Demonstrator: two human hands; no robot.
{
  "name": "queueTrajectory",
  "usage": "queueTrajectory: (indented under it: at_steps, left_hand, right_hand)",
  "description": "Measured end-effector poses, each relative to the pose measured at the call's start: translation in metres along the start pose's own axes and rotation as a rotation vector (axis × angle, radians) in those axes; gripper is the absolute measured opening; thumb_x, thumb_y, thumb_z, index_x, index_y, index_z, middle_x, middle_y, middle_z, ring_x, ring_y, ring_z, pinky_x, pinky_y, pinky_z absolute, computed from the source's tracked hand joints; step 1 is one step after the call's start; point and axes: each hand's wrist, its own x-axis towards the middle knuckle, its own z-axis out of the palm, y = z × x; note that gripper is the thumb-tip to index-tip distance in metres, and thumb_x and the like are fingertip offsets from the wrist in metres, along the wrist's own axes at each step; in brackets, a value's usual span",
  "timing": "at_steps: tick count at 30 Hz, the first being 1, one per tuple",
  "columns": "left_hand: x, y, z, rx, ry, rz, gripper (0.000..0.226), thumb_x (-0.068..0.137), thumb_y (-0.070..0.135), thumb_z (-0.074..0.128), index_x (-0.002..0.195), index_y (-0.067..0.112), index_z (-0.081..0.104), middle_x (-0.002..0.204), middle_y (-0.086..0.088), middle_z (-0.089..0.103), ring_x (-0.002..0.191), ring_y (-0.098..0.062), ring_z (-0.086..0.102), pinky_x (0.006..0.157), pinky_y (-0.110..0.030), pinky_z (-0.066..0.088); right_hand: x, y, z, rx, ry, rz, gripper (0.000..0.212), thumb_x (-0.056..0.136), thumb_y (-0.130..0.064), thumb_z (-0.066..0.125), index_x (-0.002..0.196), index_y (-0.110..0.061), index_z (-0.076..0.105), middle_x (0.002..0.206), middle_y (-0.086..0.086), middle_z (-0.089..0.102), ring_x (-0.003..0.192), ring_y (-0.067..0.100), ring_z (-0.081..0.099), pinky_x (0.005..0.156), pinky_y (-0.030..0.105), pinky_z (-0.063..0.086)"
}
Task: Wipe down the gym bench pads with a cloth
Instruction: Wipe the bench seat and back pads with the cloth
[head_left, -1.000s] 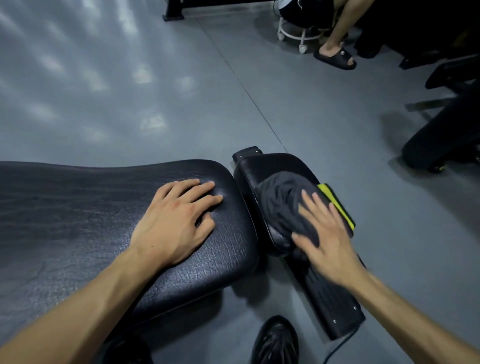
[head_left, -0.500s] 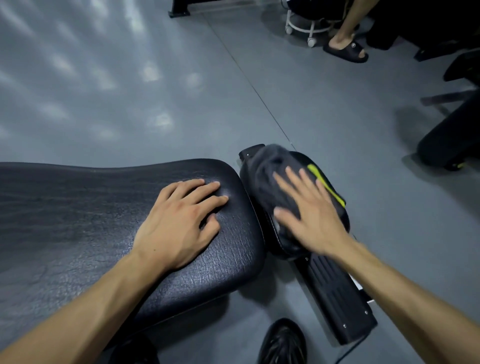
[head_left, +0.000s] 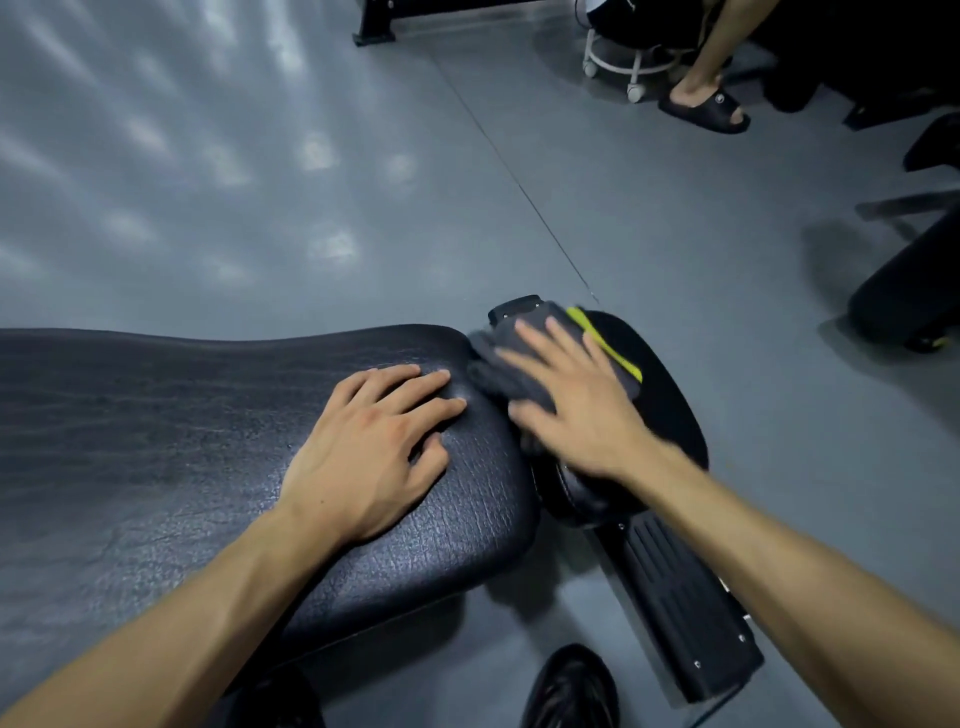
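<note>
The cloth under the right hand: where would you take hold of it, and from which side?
Pinch the bunched grey folds of the cloth at its left edge, coming from above on the long pad's side; the right hand lies flat on the rest.

The grey floor (head_left: 597, 171) is smooth, with soft patches of light on the left. A white wheeled stool (head_left: 631, 62) stands far back.
</note>
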Motion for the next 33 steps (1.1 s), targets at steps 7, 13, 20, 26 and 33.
queueTrajectory:
  at_steps: [7,13,20,26,33]
  left_hand:
    - [0.000,-0.002,0.001,-0.002,0.015,0.011,0.044,0.092,0.041,0.046,0.133,0.038,0.063,0.149,0.014,0.054,0.140,-0.016,0.045,0.117,-0.041,0.031]
    - [0.000,-0.003,0.001,-0.014,0.012,0.020,0.044,0.093,0.041,0.045,0.133,0.040,0.063,0.149,0.014,0.054,0.140,-0.015,0.044,0.117,-0.041,0.031]
    - [-0.002,-0.001,-0.001,-0.010,0.002,0.001,0.046,0.092,0.043,0.041,0.133,0.040,0.063,0.149,0.014,0.053,0.140,-0.015,0.044,0.118,-0.039,0.030]
    - [-0.002,0.012,-0.021,-0.013,-0.224,-0.020,0.047,0.101,0.037,0.042,0.148,0.039,0.046,0.164,0.012,0.032,0.153,-0.016,0.025,0.126,-0.042,0.014]
    - [-0.084,0.021,-0.075,0.082,-0.318,0.019,0.038,0.094,0.040,0.045,0.130,0.039,0.058,0.148,0.016,0.051,0.134,-0.015,0.050,0.115,-0.039,0.032]
  right_hand:
    - [-0.059,0.025,-0.002,0.022,-0.035,-0.078,0.071,0.090,-0.055,0.050,0.157,-0.047,0.029,0.170,-0.016,0.014,0.159,0.015,0.006,0.127,0.046,0.005]
    - [-0.007,0.048,-0.007,0.059,0.004,0.395,0.070,0.100,-0.056,0.047,0.161,-0.029,0.026,0.172,-0.009,0.010,0.159,0.016,0.003,0.128,0.047,0.001]
    - [-0.142,0.019,-0.001,-0.022,-0.026,0.217,0.084,0.087,-0.068,0.041,0.161,-0.043,0.012,0.172,-0.012,0.003,0.159,0.016,-0.007,0.128,0.049,0.002]
    - [-0.104,0.037,-0.035,0.025,-0.273,0.187,0.085,0.091,-0.055,0.060,0.160,-0.047,0.010,0.171,-0.015,-0.005,0.158,0.015,-0.010,0.128,0.045,-0.002]
    - [-0.109,0.002,-0.052,-0.062,-0.374,0.273,0.075,0.106,-0.037,0.047,0.165,-0.022,0.002,0.173,0.006,-0.001,0.159,0.031,0.003,0.127,0.048,0.014]
